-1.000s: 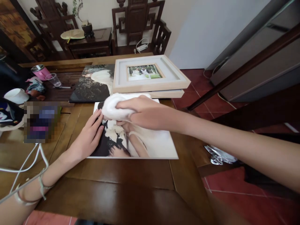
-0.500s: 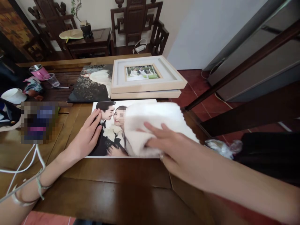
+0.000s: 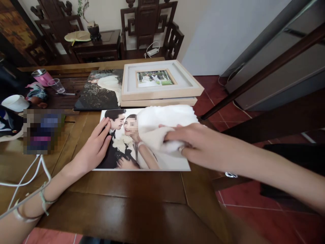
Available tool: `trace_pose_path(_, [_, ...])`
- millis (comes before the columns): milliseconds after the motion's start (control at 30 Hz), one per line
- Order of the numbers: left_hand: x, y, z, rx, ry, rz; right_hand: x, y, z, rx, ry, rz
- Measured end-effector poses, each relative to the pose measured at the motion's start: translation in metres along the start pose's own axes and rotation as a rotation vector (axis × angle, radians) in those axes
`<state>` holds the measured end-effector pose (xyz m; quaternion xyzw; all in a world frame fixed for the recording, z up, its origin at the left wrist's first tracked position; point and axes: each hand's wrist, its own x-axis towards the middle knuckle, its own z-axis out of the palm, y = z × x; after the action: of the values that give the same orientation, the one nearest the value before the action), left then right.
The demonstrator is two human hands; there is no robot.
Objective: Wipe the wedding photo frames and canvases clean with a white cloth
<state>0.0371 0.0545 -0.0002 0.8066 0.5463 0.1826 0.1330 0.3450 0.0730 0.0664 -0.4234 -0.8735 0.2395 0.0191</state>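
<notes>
A wedding photo panel (image 3: 124, 149) lies flat on the wooden table (image 3: 111, 206), its picture side up. My left hand (image 3: 98, 144) rests on the panel's left edge, fingers stretched out flat. Over the right part of the panel, my right hand (image 3: 188, 139) grips a white cloth (image 3: 167, 117) that is bunched under the fingers and spread out towards the back. The cloth covers the panel's upper right portion. Some of the right fingers are blurred and partly hidden by the cloth.
Behind the panel, light wooden picture frames (image 3: 159, 95) are stacked beside a dark photo panel (image 3: 96, 91). To the left are a pink tumbler (image 3: 42, 78), a clear plastic cup (image 3: 58, 86), a white cup (image 3: 15, 103) and white cables (image 3: 40, 169). A dark wooden bar (image 3: 254, 74) slants at the right.
My right hand has moved right and slightly up with the cloth, uncovering the panel's lower right part. My left hand stays in place.
</notes>
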Motion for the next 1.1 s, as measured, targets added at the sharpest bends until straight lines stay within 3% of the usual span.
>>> trace_pose_path(133, [0.0,0.0,0.0,0.0,-0.003,-0.003,0.014,0.024,-0.005,0.062,0.088,0.002])
trace_pose_path(233, [0.001,0.0,0.0,-0.002,-0.003,0.0,0.015,0.025,-0.003,0.044,0.118,0.017])
trace_pose_path(333, [0.001,0.0,0.001,0.0,-0.002,0.005,0.004,0.011,0.002,-0.04,0.088,0.043])
trace_pose_path(433, [0.001,-0.001,0.002,0.002,0.0,0.003,-0.019,-0.013,0.008,-0.071,-0.032,0.082])
trace_pose_path(533, [0.001,-0.002,0.003,0.005,0.003,0.007,-0.046,-0.036,0.014,-0.035,-0.101,-0.031])
trace_pose_path(667, [0.001,-0.001,0.002,0.016,0.003,0.016,-0.065,-0.055,0.018,0.025,-0.079,-0.199])
trace_pose_path(833, [0.001,0.001,0.001,0.018,-0.006,0.002,-0.053,-0.05,0.011,0.057,-0.183,-0.128])
trace_pose_path(1100, [0.001,0.001,0.001,0.006,-0.007,0.0,-0.005,-0.011,-0.011,0.015,-0.118,0.022])
